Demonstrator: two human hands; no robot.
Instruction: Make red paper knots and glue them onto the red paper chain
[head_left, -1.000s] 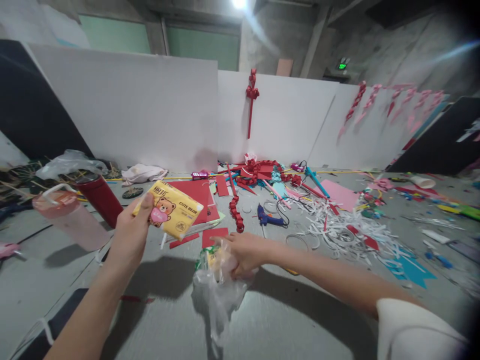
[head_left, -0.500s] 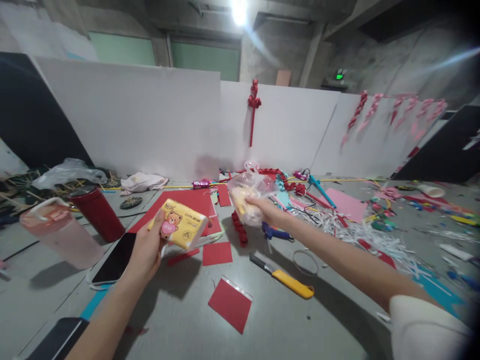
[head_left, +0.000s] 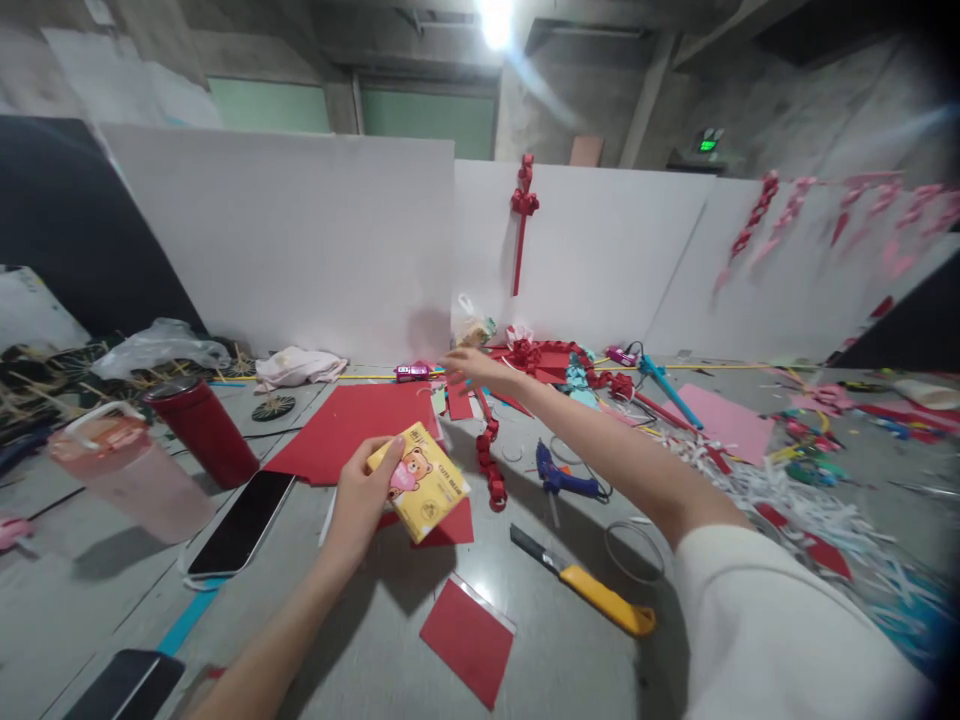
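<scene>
My left hand [head_left: 365, 495] grips a yellow tissue pack [head_left: 429, 492] printed with a cartoon bear, its thumb on the front face. My right hand [head_left: 474, 368] is stretched far forward, fingers spread and holding nothing. Just beyond it a clear plastic bag [head_left: 475, 330] with something pale inside rests against the white panel. Below the right hand lies a red paper chain [head_left: 491, 465], and a blue glue gun [head_left: 562, 475] is under the forearm. A yellow-handled utility knife [head_left: 592, 590] and a red paper piece [head_left: 471, 640] lie nearer to me.
At left stand a pink water bottle [head_left: 131, 475] and a red tumbler [head_left: 202, 430], beside a phone [head_left: 241, 522]. Large red paper [head_left: 352, 430] lies mid-floor. White paper shreds [head_left: 795, 510] are scattered at right. A white panel [head_left: 300, 250] closes off the back.
My right hand has let go of the plastic bag, which now sits farther back by the panel. The tissue pack in my left hand has shifted right and tilted more.
</scene>
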